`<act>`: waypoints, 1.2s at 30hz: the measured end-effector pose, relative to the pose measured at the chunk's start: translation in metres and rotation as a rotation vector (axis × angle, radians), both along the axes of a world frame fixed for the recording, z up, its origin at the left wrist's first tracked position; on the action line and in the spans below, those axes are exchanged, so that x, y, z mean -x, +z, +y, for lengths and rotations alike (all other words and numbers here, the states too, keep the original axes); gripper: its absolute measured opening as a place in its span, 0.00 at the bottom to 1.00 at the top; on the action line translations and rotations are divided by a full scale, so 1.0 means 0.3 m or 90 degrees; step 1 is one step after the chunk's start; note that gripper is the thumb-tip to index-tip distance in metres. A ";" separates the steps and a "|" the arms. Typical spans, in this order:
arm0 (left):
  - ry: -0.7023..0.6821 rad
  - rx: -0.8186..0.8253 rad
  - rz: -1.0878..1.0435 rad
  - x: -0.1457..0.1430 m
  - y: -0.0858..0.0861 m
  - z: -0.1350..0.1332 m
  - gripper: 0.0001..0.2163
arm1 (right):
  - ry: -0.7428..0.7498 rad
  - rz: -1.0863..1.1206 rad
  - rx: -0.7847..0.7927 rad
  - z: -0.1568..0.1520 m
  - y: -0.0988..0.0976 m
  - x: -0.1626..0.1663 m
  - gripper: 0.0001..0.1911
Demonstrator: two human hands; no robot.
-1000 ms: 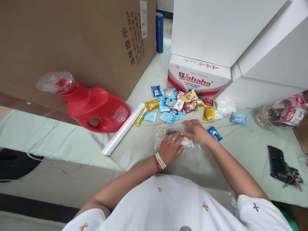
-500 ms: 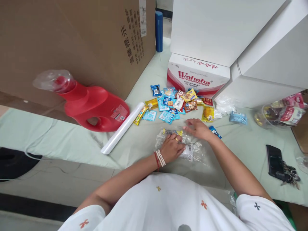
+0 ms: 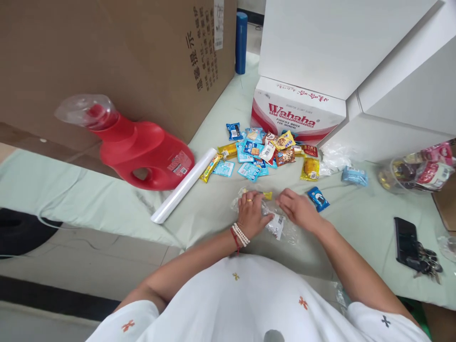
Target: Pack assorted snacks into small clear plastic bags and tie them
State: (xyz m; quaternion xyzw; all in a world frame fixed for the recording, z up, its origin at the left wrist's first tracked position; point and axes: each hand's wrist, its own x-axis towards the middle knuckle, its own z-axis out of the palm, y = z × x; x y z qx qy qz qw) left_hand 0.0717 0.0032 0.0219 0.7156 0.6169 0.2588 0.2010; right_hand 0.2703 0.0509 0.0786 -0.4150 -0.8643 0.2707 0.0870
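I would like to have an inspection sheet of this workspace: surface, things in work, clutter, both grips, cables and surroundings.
Surface: pale green cloth, creased in places.
Things in work: clear plastic bag with a white label; yellow-ended packet, whether inside the bag is unclear.
Clutter: heap of wrapped packets, white roll, red jug, phone, keys.
Left grip: bare hand, resting on the bag.
Right grip: bare hand, fingers curled near the bag; contact unclear.
Cables: pale cable at far left.
Surroundings: brown carton, Wahaha box, blue cylinder.
Other people: nothing seen.
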 end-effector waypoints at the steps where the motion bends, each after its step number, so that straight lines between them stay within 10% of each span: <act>1: 0.024 -0.011 -0.008 0.000 -0.006 0.000 0.31 | 0.020 -0.021 -0.009 -0.051 -0.003 0.004 0.14; 7: -0.068 -0.031 -0.016 0.081 -0.029 0.010 0.47 | 0.118 -0.082 -0.052 -0.287 -0.107 0.067 0.17; 14: -0.393 -0.034 -0.096 0.223 0.068 0.046 0.28 | 0.015 -0.032 -0.049 -0.316 -0.176 0.080 0.17; 22: -0.366 0.072 0.000 0.389 0.034 0.003 0.10 | -0.060 0.050 -0.002 -0.329 -0.189 0.081 0.26; 28: -0.051 0.025 -0.036 0.354 0.023 0.010 0.18 | -0.068 0.061 0.034 -0.328 -0.190 0.077 0.25; 32: -0.140 0.085 0.010 0.287 0.060 0.003 0.06 | -0.097 0.100 0.039 -0.327 -0.192 0.068 0.23; 36: -0.129 0.295 -0.246 0.225 0.119 -0.023 0.08 | -0.117 0.161 0.031 -0.328 -0.196 0.075 0.18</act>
